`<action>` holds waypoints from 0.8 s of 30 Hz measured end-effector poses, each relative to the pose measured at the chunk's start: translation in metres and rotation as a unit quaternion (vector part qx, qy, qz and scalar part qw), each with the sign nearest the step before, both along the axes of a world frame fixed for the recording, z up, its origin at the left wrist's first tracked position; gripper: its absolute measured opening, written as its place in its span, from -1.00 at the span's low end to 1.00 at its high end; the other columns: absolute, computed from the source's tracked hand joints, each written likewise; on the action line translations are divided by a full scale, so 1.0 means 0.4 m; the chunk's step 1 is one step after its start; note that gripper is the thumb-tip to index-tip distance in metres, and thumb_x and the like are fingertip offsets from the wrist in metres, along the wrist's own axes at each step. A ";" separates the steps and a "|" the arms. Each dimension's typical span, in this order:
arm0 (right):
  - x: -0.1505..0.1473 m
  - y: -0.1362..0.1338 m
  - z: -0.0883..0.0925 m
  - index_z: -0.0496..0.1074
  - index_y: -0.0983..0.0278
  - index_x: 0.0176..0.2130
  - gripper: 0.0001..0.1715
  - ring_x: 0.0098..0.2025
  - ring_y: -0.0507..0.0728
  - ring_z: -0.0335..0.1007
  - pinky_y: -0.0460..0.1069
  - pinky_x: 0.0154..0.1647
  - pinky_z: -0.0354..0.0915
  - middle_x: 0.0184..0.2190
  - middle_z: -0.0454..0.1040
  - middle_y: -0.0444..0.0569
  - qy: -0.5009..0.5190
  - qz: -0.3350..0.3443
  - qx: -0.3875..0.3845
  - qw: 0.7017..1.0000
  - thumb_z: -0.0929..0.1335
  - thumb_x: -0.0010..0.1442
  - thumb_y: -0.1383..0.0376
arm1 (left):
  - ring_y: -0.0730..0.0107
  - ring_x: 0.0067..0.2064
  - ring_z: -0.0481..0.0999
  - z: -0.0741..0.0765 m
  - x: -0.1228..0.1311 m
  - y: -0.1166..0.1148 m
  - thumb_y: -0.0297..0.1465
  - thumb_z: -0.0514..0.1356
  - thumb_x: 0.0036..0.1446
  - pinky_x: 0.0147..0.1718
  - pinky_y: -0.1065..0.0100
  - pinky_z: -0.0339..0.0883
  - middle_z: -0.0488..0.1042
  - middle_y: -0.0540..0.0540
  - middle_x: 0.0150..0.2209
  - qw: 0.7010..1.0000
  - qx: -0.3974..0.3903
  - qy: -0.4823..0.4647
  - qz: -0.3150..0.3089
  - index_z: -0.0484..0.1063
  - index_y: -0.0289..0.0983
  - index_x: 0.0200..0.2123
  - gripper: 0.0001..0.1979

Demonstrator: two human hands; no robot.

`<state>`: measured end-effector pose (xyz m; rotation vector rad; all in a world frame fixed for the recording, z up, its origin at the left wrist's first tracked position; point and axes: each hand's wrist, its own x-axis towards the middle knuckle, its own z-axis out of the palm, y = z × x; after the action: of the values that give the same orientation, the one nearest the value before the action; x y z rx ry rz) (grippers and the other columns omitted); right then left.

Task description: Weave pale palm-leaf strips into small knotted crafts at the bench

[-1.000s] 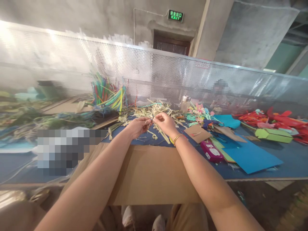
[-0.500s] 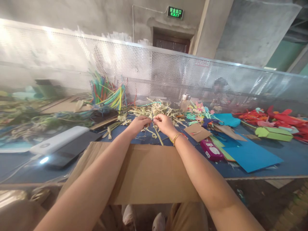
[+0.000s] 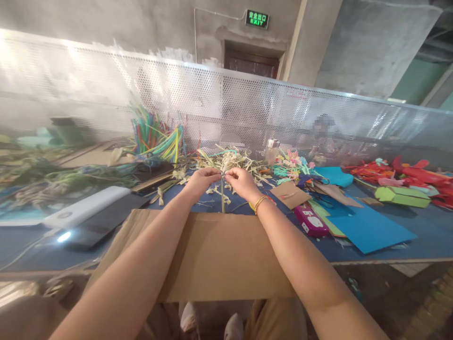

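Above the blue table, my left hand [image 3: 203,182] and my right hand [image 3: 242,182] meet with their fingertips pinched almost together. Between them is a thin pale green stem [image 3: 222,200], hanging straight down toward the edge of the cardboard. The pinching fingers hide where each one grips it. Behind the hands lies a heap of pale dried plant strips [image 3: 233,158], partly covered by my fingers. A flat cardboard sheet [image 3: 230,255] spans the space under my forearms, at the near side of the table.
Bundled coloured pipe cleaners [image 3: 157,137] stand at the back left. A white device [image 3: 88,208] with a lit lamp is on the left. To the right are a purple box [image 3: 311,220], blue paper [image 3: 368,226], a green paper shape [image 3: 402,196] and a jar [image 3: 272,150]. A perforated metal screen [image 3: 247,104] runs behind.
The stem hung slanting down to the right and now hangs nearly vertical. My left hand has shifted slightly left and its fingers have turned a little; my right hand stays almost in place.
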<state>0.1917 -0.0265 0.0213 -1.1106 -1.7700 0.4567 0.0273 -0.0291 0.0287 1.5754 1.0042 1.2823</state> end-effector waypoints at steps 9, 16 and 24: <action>-0.008 -0.007 0.003 0.38 0.29 -0.43 -0.85 -0.45 0.00 0.33 -0.08 -0.36 0.25 -0.50 0.44 -0.13 0.033 0.031 -0.006 0.999 0.33 0.08 0.24 | 0.54 -0.53 0.18 -0.004 0.001 0.002 -0.16 0.37 -0.29 -0.52 0.41 0.03 0.33 0.05 -0.56 1.000 0.014 -0.005 0.000 0.41 -0.28 -0.49 -0.65; -0.005 -0.005 0.000 0.39 0.27 -0.40 -0.94 -0.44 0.01 0.36 -0.06 -0.33 0.32 -0.45 0.47 -0.10 0.010 0.029 0.017 0.999 0.36 0.05 0.30 | 0.56 -0.56 0.09 0.000 0.000 0.000 -0.19 0.31 -0.16 -0.53 0.40 -0.04 0.19 0.10 -0.62 0.999 0.037 0.002 -0.014 0.39 -0.27 -0.53 -0.72; -0.009 -0.010 0.004 0.39 0.27 -0.39 -0.93 -0.42 0.03 0.41 -0.06 -0.33 0.33 -0.44 0.48 -0.09 0.020 0.028 0.026 0.999 0.34 0.07 0.30 | 0.48 -0.47 0.25 0.002 0.003 -0.007 -0.22 0.34 -0.22 -0.42 0.37 0.10 0.37 0.04 -0.52 0.999 0.049 -0.001 0.008 0.45 -0.28 -0.46 -0.72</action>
<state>0.1881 -0.0306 0.0227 -1.0120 -1.7724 0.4606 0.0284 -0.0319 0.0296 1.6426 0.9661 1.3617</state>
